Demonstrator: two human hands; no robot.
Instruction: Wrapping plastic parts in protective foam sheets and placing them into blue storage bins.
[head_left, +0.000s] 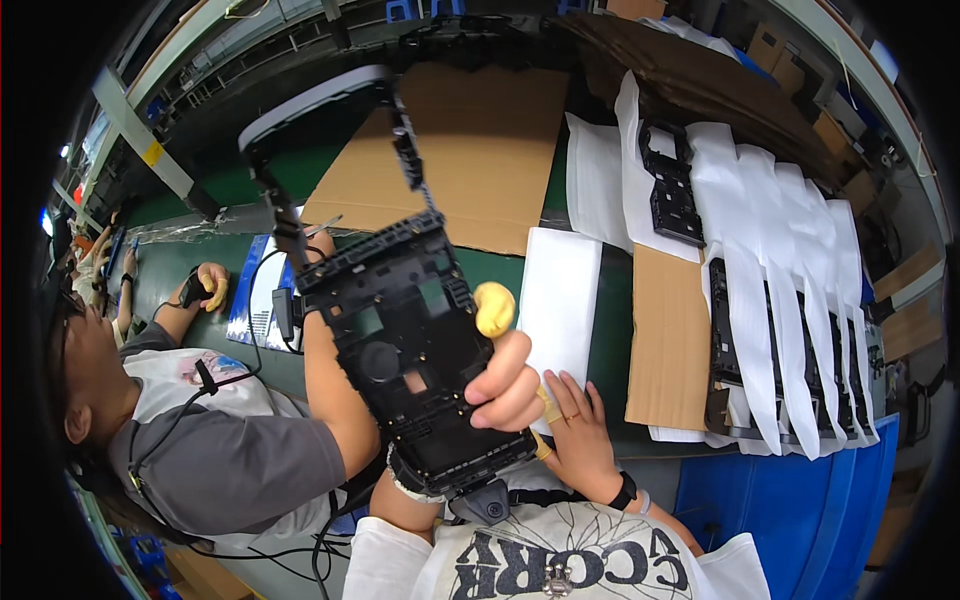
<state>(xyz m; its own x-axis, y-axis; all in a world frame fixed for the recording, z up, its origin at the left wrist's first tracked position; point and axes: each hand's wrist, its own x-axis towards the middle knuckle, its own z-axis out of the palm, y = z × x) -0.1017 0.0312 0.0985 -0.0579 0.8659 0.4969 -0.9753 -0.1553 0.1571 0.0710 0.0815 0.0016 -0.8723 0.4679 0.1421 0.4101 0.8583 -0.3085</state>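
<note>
Fingers of the left hand (505, 385) are clamped on the right edge of a black plastic frame (415, 350), thumb on the near face and the rest curled behind, with a yellow cot on the raised fingertip (494, 308) just above the grip. The frame is held up close under the camera, tilted with its long axis running away from the wearer, which appears to be so that its ribs, cut-outs and clips can be looked over. Its lower end sits against the left wrist, so the forearm seems to take part of the weight.

Below and to the right of those fingers, the right hand (578, 430) lies flat on the edge of the green bench (600, 330), fingers spread slightly apart and holding nothing; its tips touch the near end of a white foam sheet (560, 300), probably pinning it ready as a wrap. It wears a ring and a dark wrist band.

Beyond the fingertips lie a large cardboard sheet (490, 150) and, further right, a narrower cardboard strip (670, 340), seemingly layer separators. Right of that, more black frames (672, 190) rest among overlapping white foam sleeves (790, 300), laid in a row so each piece stays cushioned from the next.

To the left of the held frame, a co-worker in a grey shirt (230, 450) has an arm stretched across the bench.
</note>
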